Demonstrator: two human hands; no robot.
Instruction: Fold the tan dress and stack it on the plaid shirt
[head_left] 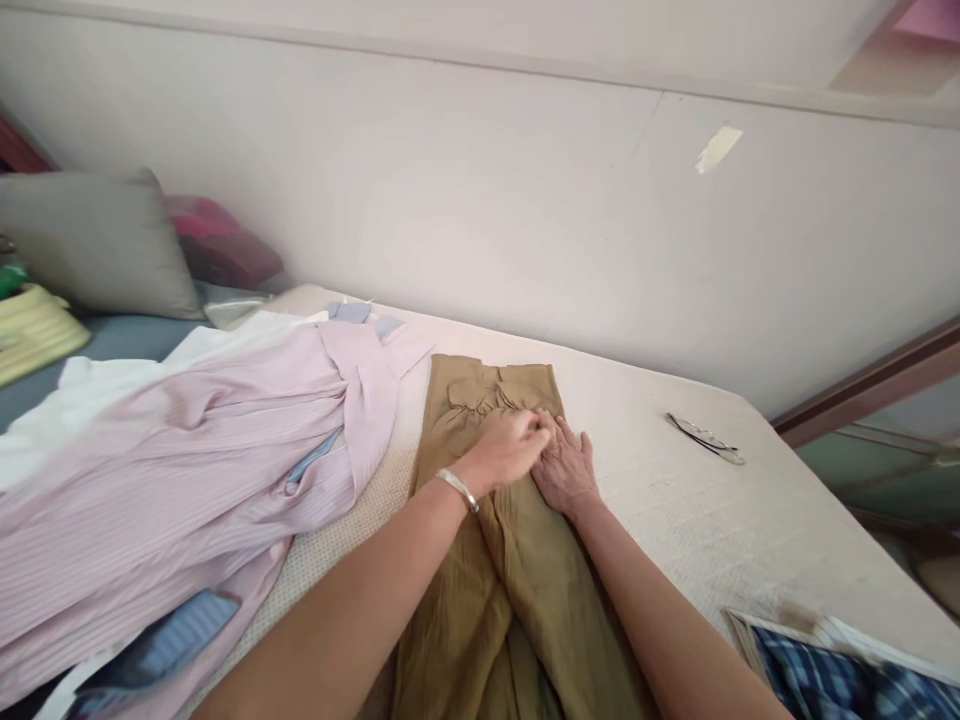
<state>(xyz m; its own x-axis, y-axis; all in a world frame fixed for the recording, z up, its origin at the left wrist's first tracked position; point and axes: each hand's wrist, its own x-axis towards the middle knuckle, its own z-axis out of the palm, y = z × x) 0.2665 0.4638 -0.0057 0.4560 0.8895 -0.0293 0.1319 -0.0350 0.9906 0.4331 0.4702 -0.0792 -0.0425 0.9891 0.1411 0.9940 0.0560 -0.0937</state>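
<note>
The trousers point(525, 545) run lengthwise from 12 to 6 o'clock beneath the right hand point(565, 472), spread nearly flat at their 1 o'clock edge, and the left hand point(504, 452), curled at its 9 o'clock, hold unclear.

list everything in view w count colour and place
gathered garment: 1, olive-brown, centre
pleated garment: 1, pink, left
white cloth: at least 1, white, left
blue cloth: several parts, blue, left
plaid cloth: 1, blue, lower right
glasses: 1 pair, dark, right
cushion: 1, grey, upper left
bundle: 1, pink-maroon, beside cushion
blurred item: 1, yellow, left edge
small item: 1, green, left edge
covered surface: 1, cream, beneath garments
wall: 1, white, behind
patch: 1, pale yellow, on wall
frame: 1, reddish-brown, right edge
bracelet: 1, silver, left wrist
right grip: 1, bare, on gathered garment
left grip: 1, bare, overlapping right grip
</note>
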